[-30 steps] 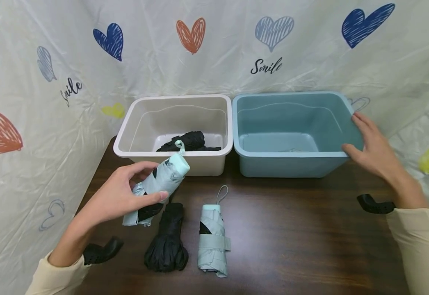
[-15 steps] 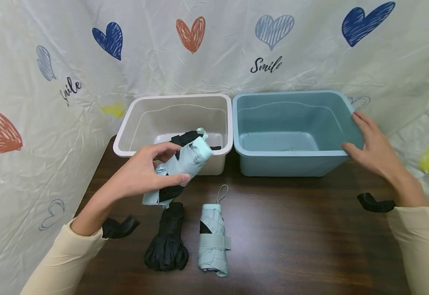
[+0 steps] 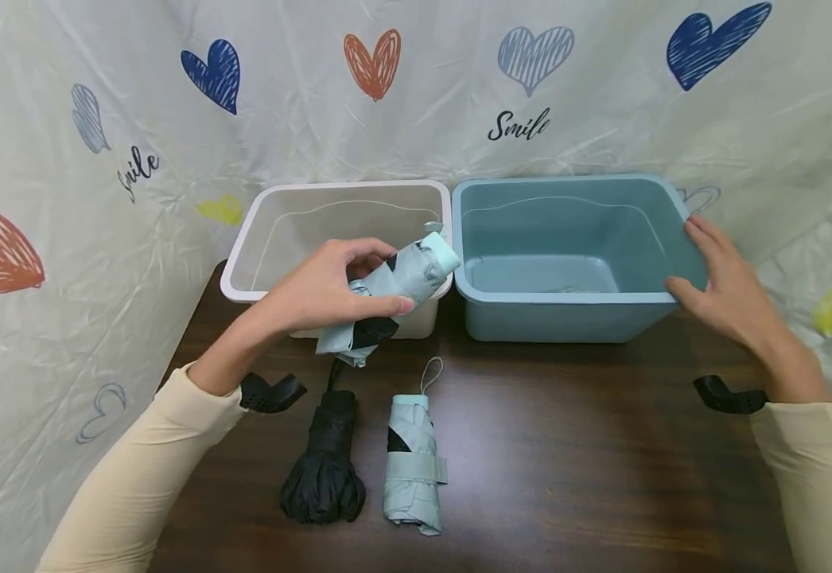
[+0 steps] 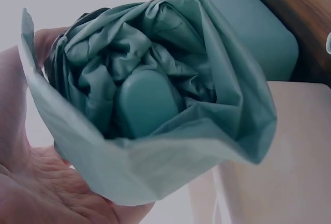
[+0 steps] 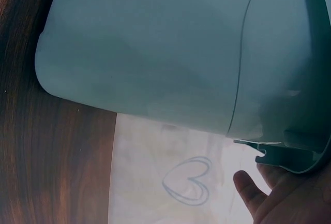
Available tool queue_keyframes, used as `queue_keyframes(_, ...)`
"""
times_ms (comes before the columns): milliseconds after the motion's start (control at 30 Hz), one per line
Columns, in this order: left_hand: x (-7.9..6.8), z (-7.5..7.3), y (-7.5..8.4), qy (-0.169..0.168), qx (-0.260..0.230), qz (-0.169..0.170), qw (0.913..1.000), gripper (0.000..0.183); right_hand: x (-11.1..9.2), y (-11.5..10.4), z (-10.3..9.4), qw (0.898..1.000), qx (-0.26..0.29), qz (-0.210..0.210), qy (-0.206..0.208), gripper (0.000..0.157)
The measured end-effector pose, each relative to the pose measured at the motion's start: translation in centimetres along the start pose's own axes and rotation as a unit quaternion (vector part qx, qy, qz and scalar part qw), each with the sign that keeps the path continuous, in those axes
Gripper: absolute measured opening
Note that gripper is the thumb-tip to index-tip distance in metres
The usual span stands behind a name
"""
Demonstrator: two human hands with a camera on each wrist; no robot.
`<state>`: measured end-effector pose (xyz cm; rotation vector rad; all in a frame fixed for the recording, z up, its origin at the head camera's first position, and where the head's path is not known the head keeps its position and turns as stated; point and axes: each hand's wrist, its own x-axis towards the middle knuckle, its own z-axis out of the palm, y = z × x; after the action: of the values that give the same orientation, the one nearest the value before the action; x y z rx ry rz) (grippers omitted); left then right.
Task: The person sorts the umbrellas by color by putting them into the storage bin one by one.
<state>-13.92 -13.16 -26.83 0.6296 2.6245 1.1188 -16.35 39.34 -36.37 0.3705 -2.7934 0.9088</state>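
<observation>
My left hand (image 3: 344, 286) grips a folded pale blue umbrella (image 3: 416, 274), thumb across its near side. Its capped end tilts up to the right, overlapping the front right of the cream bin (image 3: 351, 187). In the left wrist view, the loose cloth end of the umbrella (image 4: 155, 167) surrounds a rounded knob. My right hand (image 3: 724, 286) rests at the right rim of the blue bin (image 3: 545, 318), thumb near its front corner. The right wrist view shows straight fingers (image 5: 248, 190) by the rim of this bin (image 5: 145, 53).
On the dark wooden table (image 3: 566, 446) lie a black folded umbrella (image 3: 326, 461) and a second pale blue one (image 3: 414, 469) with its strap fastened. The bins stand side by side against a white heart-printed sheet (image 3: 437, 79).
My left hand has moved right and away from me, carrying the pale blue umbrella up over the cream bin's front rim. The black umbrella inside that bin is now hidden. My right hand stays put.
</observation>
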Motion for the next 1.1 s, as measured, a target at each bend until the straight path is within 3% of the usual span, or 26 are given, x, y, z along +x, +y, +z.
queue_keyframes(300, 3.4, 0.2, 1.6, 0.003, -0.001, 0.008, 1.0, 0.067, 0.3, 0.0, 0.2, 1.0, -0.001, -0.001, -0.006, 0.083)
queue_keyframes(600, 5.9, -0.3, 2.9, -0.042, 0.006, 0.033, 0.9985, 0.062, 0.1, 0.0, -0.1, 1.0, -0.007, 0.005, -0.022, 0.083)
queue_keyframes(900, 8.8, -0.4, 4.4, -0.075, 0.048, 0.044, 0.995, 0.072, 0.4, 0.0, 0.3, 1.0, -0.008, 0.006, -0.026, 0.084)
queue_keyframes(1100, 11.0, -0.1, 5.6, -0.092, 0.031, 0.054, 0.9938, 0.074, 0.4, -0.1, 0.1, 0.999, -0.014, 0.005, -0.029, 0.084)
